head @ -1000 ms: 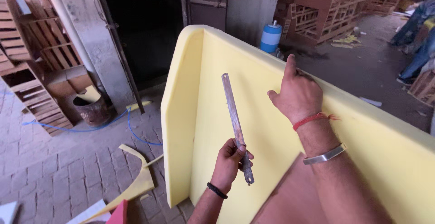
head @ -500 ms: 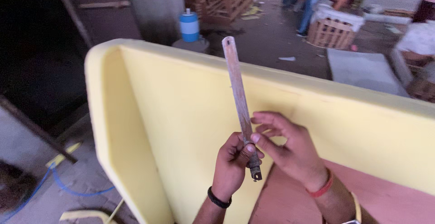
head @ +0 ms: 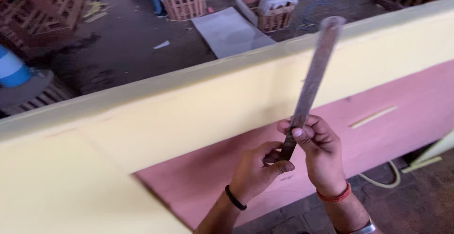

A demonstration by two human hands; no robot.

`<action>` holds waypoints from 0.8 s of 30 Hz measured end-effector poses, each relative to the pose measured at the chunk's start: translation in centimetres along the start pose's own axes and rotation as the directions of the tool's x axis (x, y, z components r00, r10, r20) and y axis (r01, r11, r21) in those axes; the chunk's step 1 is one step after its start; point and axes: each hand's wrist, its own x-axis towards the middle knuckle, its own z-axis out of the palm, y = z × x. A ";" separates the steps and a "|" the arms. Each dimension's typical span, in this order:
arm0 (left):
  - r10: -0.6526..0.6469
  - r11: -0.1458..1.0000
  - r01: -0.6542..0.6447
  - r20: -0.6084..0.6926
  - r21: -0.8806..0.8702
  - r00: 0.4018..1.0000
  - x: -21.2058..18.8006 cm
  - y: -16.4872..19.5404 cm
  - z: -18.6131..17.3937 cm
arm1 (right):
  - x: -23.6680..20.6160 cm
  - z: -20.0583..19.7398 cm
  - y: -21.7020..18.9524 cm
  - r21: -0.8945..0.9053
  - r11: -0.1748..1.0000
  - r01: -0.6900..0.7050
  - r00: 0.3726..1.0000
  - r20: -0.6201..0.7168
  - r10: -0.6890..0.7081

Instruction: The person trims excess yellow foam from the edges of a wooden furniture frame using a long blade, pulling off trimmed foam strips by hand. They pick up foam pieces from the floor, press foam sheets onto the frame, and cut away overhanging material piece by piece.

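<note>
Gripping a long, flat metal blade (head: 309, 85) low at its handle end, the left hand (head: 257, 172) curls its fingers shut around the base at lower centre. Just above, the right hand (head: 319, 149) pinches the dull grey strip between thumb and fingers. It slants toward the upper right, before a thick, soft yellow foam slab (head: 142, 115) and a smooth pink sheet (head: 388, 115).

Ahead: yellow foam slab (head: 156, 115) stands upright, a wall across the whole width.
Above slab's top edge: open air; only the metal blade (head: 312, 80) crosses it.
Below right: pink sheet (head: 388, 120) backs both hands; open brick floor (head: 416, 196) beneath.
</note>
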 end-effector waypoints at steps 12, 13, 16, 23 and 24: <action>-0.074 0.990 0.016 0.406 0.144 0.911 14.0 -4.5 29.1 | -2.8 -29.2 -4.4 -0.097 0.976 -0.192 0.871 -0.476 0.124; -0.044 0.990 -0.023 0.448 0.141 0.893 14.7 -4.6 31.2 | -3.5 -30.9 -4.4 -0.091 0.967 -0.238 0.845 -0.511 0.160; 0.020 0.991 -0.090 0.555 0.100 0.831 16.5 -5.7 37.2 | -5.6 -35.8 -4.0 -0.060 0.984 -0.165 0.822 -0.560 0.104; 0.023 0.999 -0.050 0.713 0.017 0.701 20.6 -8.1 50.0 | -8.3 -47.4 -4.1 -0.078 0.979 -0.191 0.670 -0.739 0.072; 0.011 1.000 -0.022 0.720 0.005 0.694 21.5 -8.4 52.1 | -8.0 -49.3 -4.0 -0.090 0.975 -0.204 0.663 -0.746 0.070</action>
